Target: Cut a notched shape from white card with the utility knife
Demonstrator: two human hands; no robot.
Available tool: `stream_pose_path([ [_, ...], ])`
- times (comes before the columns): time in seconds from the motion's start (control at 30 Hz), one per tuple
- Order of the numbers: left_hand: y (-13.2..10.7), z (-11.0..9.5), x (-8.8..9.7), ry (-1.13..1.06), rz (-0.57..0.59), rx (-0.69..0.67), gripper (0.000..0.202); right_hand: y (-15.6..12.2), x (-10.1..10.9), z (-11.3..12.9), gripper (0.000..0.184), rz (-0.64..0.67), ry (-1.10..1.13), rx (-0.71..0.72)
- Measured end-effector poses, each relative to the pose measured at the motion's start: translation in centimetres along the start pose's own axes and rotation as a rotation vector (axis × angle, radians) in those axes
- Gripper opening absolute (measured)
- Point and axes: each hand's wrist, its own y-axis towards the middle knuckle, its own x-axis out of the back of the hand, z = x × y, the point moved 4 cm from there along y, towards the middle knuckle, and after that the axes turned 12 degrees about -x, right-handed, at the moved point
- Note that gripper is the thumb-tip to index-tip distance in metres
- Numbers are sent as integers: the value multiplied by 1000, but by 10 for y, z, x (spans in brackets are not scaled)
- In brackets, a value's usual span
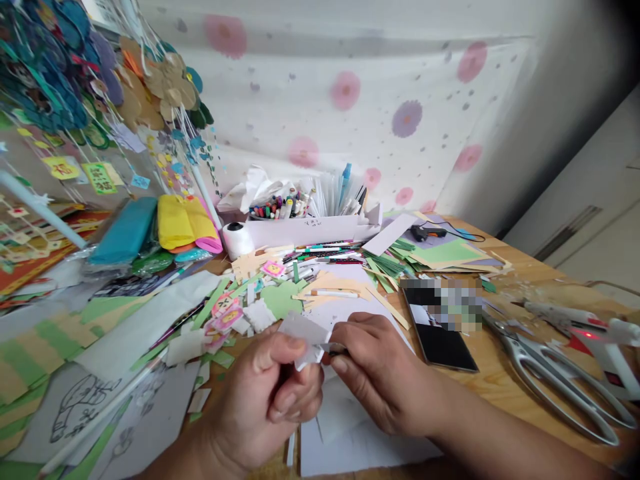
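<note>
My left hand [273, 393] is closed, pinching a small piece of white paper [303, 330] between thumb and fingers. Against the right side of this paper lies a small metal blade [333, 348], which comes out of my closed right hand [375, 370]. The rest of that bladed tool is hidden by my fingers, so I cannot tell whether it is a knife or scissors. Both hands are above a pale sheet of paper [360, 440] on the wooden table. Small paper scraps and a green paper shape [283, 299] lie just beyond the left hand.
To the right are a phone [445, 353], large metal scissors [550, 380] and a white glue gun [585, 327] with a red light. A black glue gun [427, 232] lies farther back. A box of pens [320, 230] and a thread spool [237, 240] stand behind. Paper decorations [170, 80] hang at left.
</note>
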Motion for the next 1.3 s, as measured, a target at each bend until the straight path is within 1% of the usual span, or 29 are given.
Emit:
stream_pose_path([
  [0.13,-2,2,2,28,-46,50,29,1,0,0,17,15,2,2],
  [0.23,-2,3,1,55,-69,43,29,1,0,0,17,39,-1,-10],
  [0.4,-3,4,-4,53,-10,6,32,0,0,-1,19,77,34,-53],
  [0.6,-1,6,-4,12,9,-16,25,0,2,-6,17,105,99,-97],
  [0.67,-1,8,-5,-11,27,-23,25,-1,3,-7,18,99,160,-96],
  [0.77,-2,11,-7,-63,33,-61,25,-1,7,-6,19,35,280,-74],
  [0.83,-3,11,-8,-70,26,-87,26,-1,9,-7,18,-28,287,-67],
  [0.97,-2,8,-8,-40,-8,-118,31,0,8,-9,11,-80,141,-58],
  [1.1,-1,7,-8,-9,-41,-117,38,1,8,-10,10,-143,23,-56],
  [1.3,-2,7,-10,39,-95,-134,31,3,6,-8,11,-199,-78,-38],
])
